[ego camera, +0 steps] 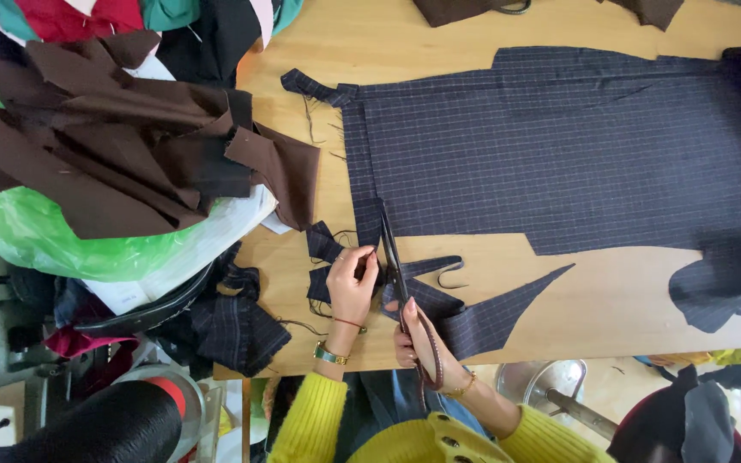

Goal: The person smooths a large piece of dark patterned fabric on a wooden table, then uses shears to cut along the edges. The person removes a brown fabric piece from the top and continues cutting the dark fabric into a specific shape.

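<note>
Right hand point(418, 339) grips scissors point(392, 257) cutting dark checked fabric point(559, 146); left hand point(352, 287) pinches fabric edge beside blades.

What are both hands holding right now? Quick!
Left hand: closed, pinching the edge of the dark checked cloth.
Right hand: closed around the scissors, cutting that cloth.

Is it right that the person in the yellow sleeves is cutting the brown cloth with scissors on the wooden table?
Not quite. In the head view the scissors in the right hand cut the dark checked cloth, steadied by the left hand. The brown cloth lies heaped to the side. The rest is right.
</note>
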